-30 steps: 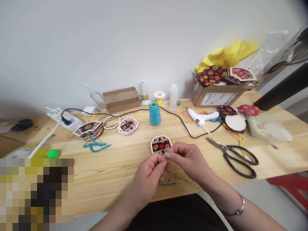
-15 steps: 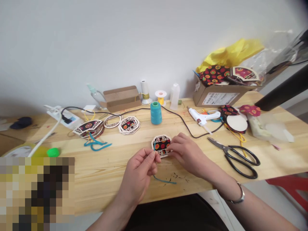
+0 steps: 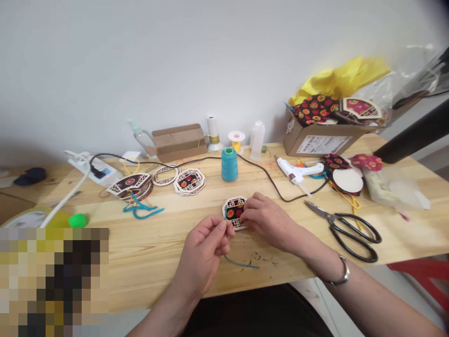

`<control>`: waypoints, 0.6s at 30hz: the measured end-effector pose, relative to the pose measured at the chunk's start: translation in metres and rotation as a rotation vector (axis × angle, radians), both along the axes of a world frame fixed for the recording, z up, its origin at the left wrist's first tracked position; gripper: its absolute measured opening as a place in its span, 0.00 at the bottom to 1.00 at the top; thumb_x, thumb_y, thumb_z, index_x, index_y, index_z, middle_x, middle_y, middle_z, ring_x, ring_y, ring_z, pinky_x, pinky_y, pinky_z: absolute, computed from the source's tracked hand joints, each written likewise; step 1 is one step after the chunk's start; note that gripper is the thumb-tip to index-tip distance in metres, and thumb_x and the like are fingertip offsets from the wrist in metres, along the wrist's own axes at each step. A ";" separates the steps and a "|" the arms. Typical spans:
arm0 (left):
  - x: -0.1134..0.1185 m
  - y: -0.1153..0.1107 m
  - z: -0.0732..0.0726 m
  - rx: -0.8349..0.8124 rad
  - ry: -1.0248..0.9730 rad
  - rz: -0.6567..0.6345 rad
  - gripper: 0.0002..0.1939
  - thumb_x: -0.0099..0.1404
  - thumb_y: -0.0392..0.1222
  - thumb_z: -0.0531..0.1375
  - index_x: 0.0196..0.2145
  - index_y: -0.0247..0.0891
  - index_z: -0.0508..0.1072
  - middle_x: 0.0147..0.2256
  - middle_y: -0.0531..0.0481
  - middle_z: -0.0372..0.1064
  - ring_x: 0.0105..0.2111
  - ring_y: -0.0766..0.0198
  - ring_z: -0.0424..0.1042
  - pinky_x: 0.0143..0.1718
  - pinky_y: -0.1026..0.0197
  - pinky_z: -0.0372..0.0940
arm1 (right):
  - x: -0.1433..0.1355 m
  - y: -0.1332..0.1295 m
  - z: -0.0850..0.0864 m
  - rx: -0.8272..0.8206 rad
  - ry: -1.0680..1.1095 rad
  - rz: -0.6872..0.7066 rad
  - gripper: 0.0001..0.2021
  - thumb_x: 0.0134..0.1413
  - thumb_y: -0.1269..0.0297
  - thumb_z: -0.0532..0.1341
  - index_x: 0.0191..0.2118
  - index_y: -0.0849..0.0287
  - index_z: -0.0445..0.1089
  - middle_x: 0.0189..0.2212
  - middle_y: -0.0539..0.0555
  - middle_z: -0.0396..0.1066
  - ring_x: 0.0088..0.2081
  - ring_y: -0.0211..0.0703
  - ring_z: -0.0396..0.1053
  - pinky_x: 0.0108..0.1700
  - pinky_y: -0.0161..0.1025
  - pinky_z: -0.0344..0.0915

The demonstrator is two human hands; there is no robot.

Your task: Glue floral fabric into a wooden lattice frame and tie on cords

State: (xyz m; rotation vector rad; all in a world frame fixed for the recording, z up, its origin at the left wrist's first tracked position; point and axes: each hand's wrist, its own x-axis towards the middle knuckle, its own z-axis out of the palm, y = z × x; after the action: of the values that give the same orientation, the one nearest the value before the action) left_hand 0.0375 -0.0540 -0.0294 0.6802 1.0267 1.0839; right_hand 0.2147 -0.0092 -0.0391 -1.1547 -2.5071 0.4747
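Below the spool, a small wooden lattice ornament (image 3: 232, 213) backed with dark flowered fabric is held just over the bench. My left hand (image 3: 211, 236) is closed at its lower left edge, pinching a blue cord (image 3: 242, 265). One stretch of the cord rises along the ornament's left side, and the loose end trails on the wood below. My right hand (image 3: 267, 220) lies over the ornament's right part, its fingers bent and closed on it. The right fingertips are partly hidden. A blue thread spool (image 3: 229, 165) stands upright beyond both hands.
Black-handled scissors (image 3: 342, 230) lie right of my right hand, near a white glue gun (image 3: 298, 171). Lattice pieces (image 3: 190, 181) lie left of the spool. A cardboard box (image 3: 322, 138) holds fabric at the back right. A black cable (image 3: 270, 178) crosses the wooden bench (image 3: 147, 252).
My right fingers have shifted slightly left, covering more of the ornament. My left hand keeps its pinch on the cord. The view has shifted a little.
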 end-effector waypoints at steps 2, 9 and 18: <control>-0.001 0.000 -0.001 0.001 -0.006 -0.003 0.08 0.59 0.40 0.63 0.26 0.32 0.71 0.24 0.52 0.66 0.19 0.76 0.52 0.20 0.71 0.48 | 0.001 0.001 -0.001 0.030 -0.037 0.010 0.06 0.58 0.71 0.58 0.32 0.59 0.73 0.31 0.53 0.67 0.36 0.42 0.57 0.37 0.37 0.56; 0.001 0.001 0.000 -0.007 -0.001 -0.005 0.08 0.58 0.40 0.63 0.26 0.32 0.71 0.24 0.52 0.66 0.20 0.75 0.54 0.20 0.70 0.49 | 0.002 0.001 0.001 0.215 -0.229 0.118 0.04 0.58 0.70 0.58 0.34 0.59 0.69 0.34 0.53 0.67 0.39 0.46 0.58 0.36 0.41 0.52; 0.000 0.001 -0.002 -0.015 -0.017 -0.015 0.08 0.59 0.40 0.62 0.26 0.32 0.71 0.24 0.52 0.66 0.19 0.75 0.53 0.20 0.70 0.48 | -0.002 0.001 -0.002 0.278 -0.269 0.163 0.04 0.58 0.71 0.58 0.32 0.60 0.67 0.33 0.53 0.67 0.38 0.46 0.59 0.34 0.42 0.51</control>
State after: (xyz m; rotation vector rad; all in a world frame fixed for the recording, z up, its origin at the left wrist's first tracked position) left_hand 0.0373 -0.0526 -0.0312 0.6645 1.0124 1.0661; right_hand 0.2130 -0.0085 -0.0412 -0.9655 -2.7980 0.0036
